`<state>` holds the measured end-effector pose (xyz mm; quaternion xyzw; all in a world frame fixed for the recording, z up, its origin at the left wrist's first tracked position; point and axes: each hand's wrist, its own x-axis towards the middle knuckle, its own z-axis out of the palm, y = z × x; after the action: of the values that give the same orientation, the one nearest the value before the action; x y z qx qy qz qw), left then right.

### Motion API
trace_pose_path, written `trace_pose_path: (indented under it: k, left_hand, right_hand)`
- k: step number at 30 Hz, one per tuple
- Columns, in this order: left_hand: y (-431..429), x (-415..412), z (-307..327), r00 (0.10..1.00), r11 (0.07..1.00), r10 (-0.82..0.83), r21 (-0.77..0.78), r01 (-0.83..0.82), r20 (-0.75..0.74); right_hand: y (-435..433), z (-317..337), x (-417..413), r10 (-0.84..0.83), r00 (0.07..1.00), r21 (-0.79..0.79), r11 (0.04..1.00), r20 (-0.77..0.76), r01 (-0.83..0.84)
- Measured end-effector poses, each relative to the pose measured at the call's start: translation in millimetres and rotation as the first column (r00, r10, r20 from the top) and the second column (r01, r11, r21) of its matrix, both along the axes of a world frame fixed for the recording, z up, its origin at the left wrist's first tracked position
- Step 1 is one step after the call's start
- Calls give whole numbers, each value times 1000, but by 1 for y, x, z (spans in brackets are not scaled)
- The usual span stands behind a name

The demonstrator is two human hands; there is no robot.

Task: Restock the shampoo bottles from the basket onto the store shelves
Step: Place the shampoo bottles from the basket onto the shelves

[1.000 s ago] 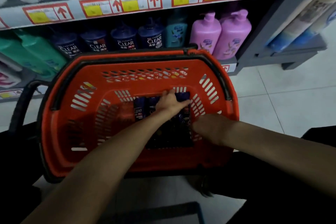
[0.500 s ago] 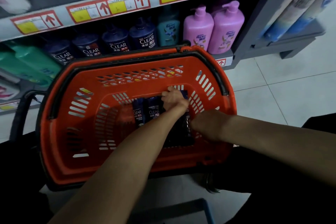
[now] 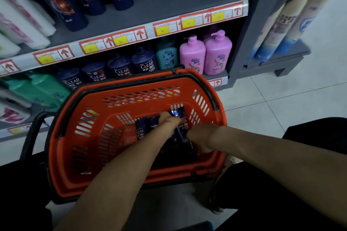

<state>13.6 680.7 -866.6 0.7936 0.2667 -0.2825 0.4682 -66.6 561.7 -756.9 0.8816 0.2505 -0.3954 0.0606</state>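
1. On the left, the black handle (image 3: pixel 31 137) sticks out past the orange basket (image 3: pixel 62 155), close to the low shelf (image 3: pixel 22 131) with the green bottles (image 3: pixel 45 88).
2. The left half of the basket floor is bare, so we have open room there.
3. Our left hand (image 3: pixel 169 121) is down inside the basket, fingers curled over the dark shampoo bottles (image 3: pixel 140 131) – it lies on them, but we cannot tell if it is really gripping one.
4. Our right hand (image 3: pixel 200 138) is just beside it, low by the basket's right wall. Its fingers are hidden, so we cannot tell its grip.
5. Behind the basket's far rim stand dark CLEAR bottles (image 3: pixel 122 70) and two pink pump bottles (image 3: pixel 204 56) – the rim hides their bottoms.
6. The upper shelf (image 3: pixel 169 2) has bare grey space on its right part.
7. On the right, the tiled floor (image 3: pixel 281 103) is open.
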Motion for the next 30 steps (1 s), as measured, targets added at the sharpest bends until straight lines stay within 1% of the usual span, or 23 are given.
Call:
trace_pose_path:
  k: [3,6,9,11,13,15,18,21,23,24,25,27,30]
  left_hand:
    - [18,-13,16,1000,994,-14,-111,12,-18]
    - [35,-26,25,999,980,-24,-194,33,49]
    - [44,-36,47,973,975,-85,-183,126,216]
    - [52,-40,68,954,971,-108,-177,162,280]
    - [62,-43,92,936,969,-133,-155,192,327]
    - [75,-44,117,910,964,-156,-142,225,385]
    - [96,-49,157,871,957,-149,-155,247,469]
    - [120,-56,189,865,952,-54,-236,195,500]
    - [135,-61,204,867,942,-10,-285,175,498]
    - [142,-63,206,869,939,13,-304,159,494]
    - [147,-65,207,873,936,41,-325,137,487]
    - [151,-67,203,879,931,94,-354,89,468]
    - [148,-62,193,887,945,130,-326,24,443]
  right_hand:
    - [-1,2,1,6,1000,-27,1000,-6,-6]
    - [-2,7,-2,-4,999,5,1000,42,3]
    - [-3,9,-4,-26,995,19,1000,98,24]
    - [-3,12,-4,-58,990,8,998,130,57]
    - [0,19,0,-116,978,33,993,171,112]
    - [7,29,3,-202,957,104,978,208,183]
    - [29,48,4,-340,912,265,923,228,278]
    - [52,66,1,-488,856,456,809,171,370]
    - [65,76,-2,-559,818,563,723,138,399]
    - [72,79,-4,-585,798,607,690,146,394]
    - [79,81,-6,-604,779,633,671,167,385]
    - [93,80,-6,-619,758,637,672,204,377]
    - [107,73,-3,-627,750,618,679,208,396]
